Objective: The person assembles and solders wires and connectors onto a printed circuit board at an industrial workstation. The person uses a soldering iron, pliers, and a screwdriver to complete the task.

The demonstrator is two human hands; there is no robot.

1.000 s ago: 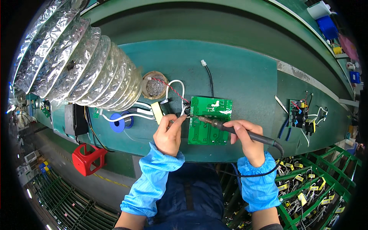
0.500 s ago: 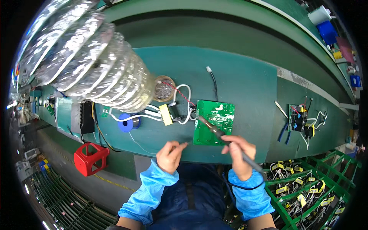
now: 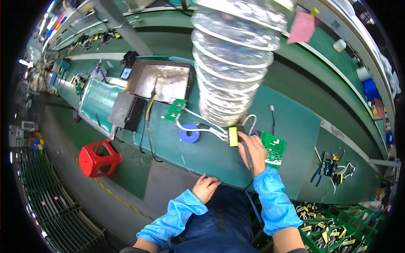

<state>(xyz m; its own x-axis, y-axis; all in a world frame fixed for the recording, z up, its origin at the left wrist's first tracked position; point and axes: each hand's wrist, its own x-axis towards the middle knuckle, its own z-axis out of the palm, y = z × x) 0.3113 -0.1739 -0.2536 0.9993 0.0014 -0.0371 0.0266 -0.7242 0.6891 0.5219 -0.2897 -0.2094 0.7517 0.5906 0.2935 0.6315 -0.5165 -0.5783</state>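
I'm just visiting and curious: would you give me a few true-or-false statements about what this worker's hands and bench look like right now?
1. The right hand holds a dark pen-like soldering tool. True.
2. The left hand presses on the green circuit board. False: it rests at the near edge of the green bench, apart from the board.
3. A blue tape roll lies on the bench. True.
4. The red plastic stool stands on the bench. False: it stands on the floor.

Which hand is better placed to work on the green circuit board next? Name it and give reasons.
Right. The right hand already holds the soldering iron and rests beside the green circuit board. The left hand sits empty at the bench edge, apart from it.
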